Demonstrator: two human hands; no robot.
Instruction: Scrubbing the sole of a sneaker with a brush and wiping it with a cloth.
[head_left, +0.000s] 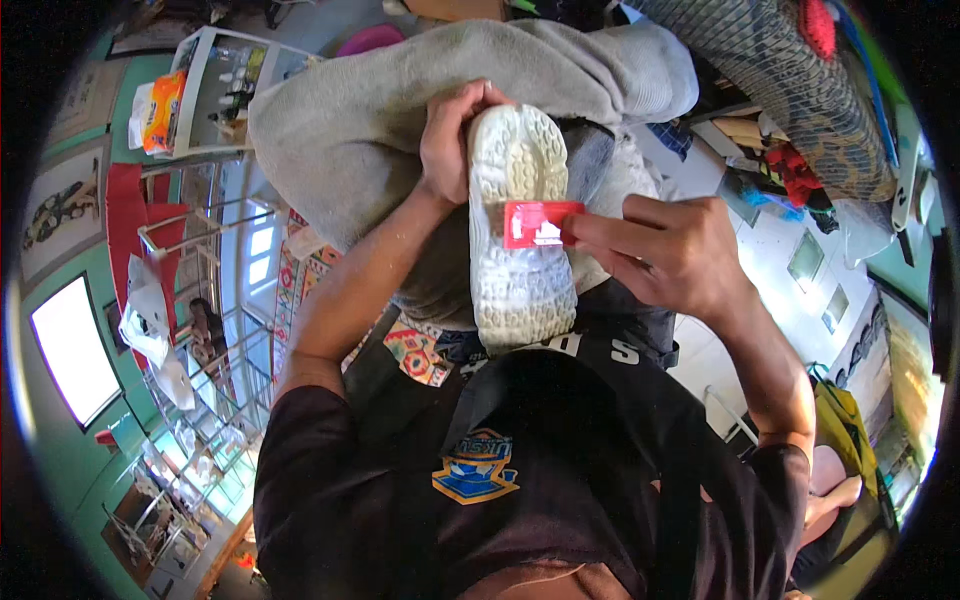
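Observation:
A shoe with a pale, patterned sole (521, 292) lies in the middle of the view, its sole facing up towards me. My left hand (457, 139) grips it along its left edge near the far end, the fingers partly hidden behind it. Between the thumb and fingers of my right hand (660, 247) is a small, flat red plastic piece (532, 223), which lies over the middle of the sole. Whether it touches the sole is hard to tell. Whitish patches show on the sole. The shoe's upper is hidden beneath it.
My legs in grey trousers (337, 112) are folded beyond the shoe. A glass-sided cabinet (187, 97) with an orange tissue pack (163, 112) stands at the upper left, metal racks (225, 360) below it. A large rolled mat (795, 97) is at the upper right. Part of another person (829, 499) shows lower right.

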